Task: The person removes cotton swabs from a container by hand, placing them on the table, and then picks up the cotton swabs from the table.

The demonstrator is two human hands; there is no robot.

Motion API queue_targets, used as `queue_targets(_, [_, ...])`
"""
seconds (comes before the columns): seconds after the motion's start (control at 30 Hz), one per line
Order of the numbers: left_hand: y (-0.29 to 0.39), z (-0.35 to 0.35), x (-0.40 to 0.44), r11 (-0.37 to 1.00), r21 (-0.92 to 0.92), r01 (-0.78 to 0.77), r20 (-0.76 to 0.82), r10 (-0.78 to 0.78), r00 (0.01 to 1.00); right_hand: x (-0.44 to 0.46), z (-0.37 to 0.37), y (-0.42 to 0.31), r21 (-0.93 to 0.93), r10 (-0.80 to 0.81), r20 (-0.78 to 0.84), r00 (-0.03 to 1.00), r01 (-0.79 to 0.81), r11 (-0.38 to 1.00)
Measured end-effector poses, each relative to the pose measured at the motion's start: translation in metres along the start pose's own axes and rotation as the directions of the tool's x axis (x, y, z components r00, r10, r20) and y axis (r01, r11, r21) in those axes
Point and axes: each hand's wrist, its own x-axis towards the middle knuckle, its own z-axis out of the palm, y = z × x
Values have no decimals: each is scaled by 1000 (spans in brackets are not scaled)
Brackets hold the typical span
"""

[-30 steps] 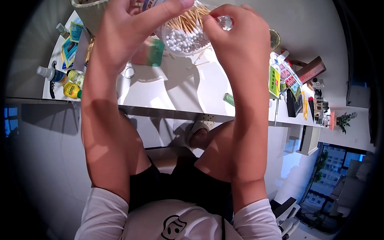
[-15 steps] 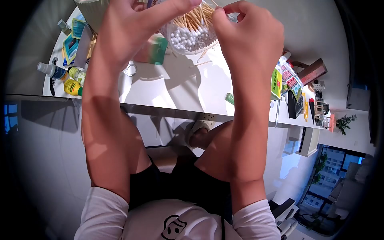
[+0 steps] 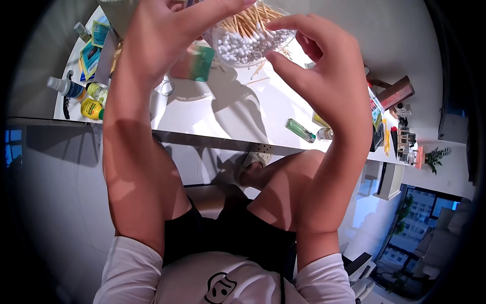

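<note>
Cotton swabs (image 3: 245, 44) point heads toward us, our left hand (image 3: 163, 33) gripping their tub (image 3: 233, 63). Our right hand (image 3: 326, 63), fingers (image 3: 293, 23) parted, hovers at their right.

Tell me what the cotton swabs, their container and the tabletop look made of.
Cotton swabs: matte white tips, likely cotton; tan, wood-like sticks. Container: probably clear, glossy plastic, since contents show through. Tabletop: smooth white, perhaps laminate; no grain shows.
</note>
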Motion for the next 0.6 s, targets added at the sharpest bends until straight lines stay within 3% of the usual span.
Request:
queue_targets(0.1, [-2, 1, 0, 1000, -12, -17, -10, 17, 1000, -1, -2, 1, -24, -34, 41, 999, 35, 999])
queue_targets(0.5, [5, 10, -3, 999, -28, 20, -2, -20, 1000, -2, 7, 5, -92, -77, -40, 996, 73, 993])
queue_targets(0.6, [2, 18, -7, 975, 201, -97, -91, 117, 989, -3, 9, 7, -85, -74, -51, 996, 69, 994])
